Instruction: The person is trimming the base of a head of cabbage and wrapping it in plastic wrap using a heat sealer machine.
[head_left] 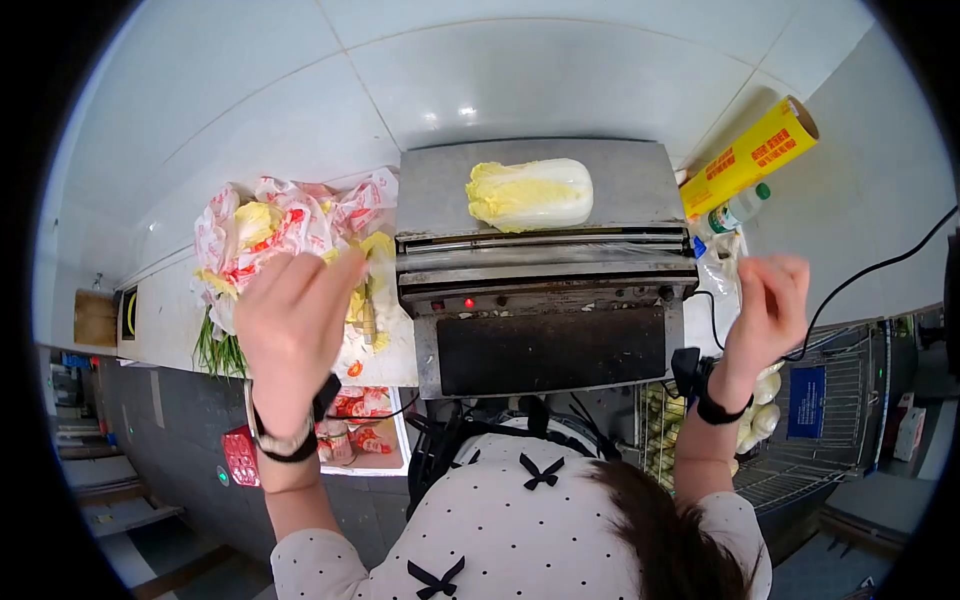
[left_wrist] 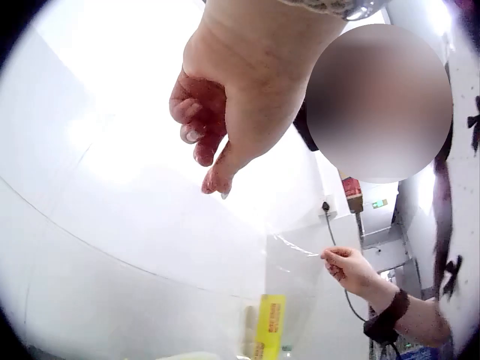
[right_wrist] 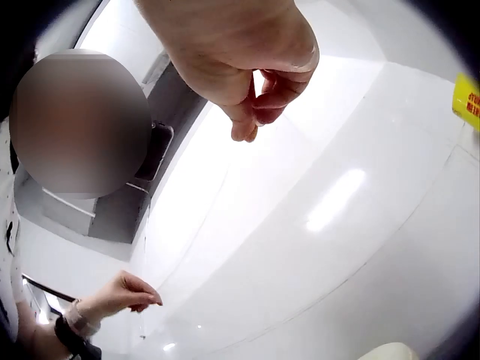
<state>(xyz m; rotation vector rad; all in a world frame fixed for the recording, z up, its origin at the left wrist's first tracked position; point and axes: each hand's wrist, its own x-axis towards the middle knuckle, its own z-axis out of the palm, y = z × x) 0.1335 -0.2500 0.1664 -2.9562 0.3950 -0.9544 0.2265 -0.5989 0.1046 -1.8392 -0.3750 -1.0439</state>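
Note:
Both hands are raised in front of the body, level with a film wrapping machine (head_left: 540, 345) and to either side of it. My left hand (head_left: 295, 325) pinches with thumb and fingertips at one end of thin clear cling film. The right hand (head_left: 768, 312) pinches too, and a glinting strip of cling film (left_wrist: 298, 246) runs from its fingertips toward the left hand in the left wrist view. Most of the film is too transparent to see. A pale Chinese cabbage (head_left: 535, 195) lies on the machine's grey top, behind the rollers (head_left: 550, 262).
Crumpled red-and-white plastic bags (head_left: 300, 215) with cabbage leaves and green onions (head_left: 218, 345) lie on the left counter. On the right stand a yellow tube (head_left: 750, 155) and a bottle (head_left: 735, 210). Below are a box (head_left: 395, 455) of red packages and a wire cart (head_left: 810, 420).

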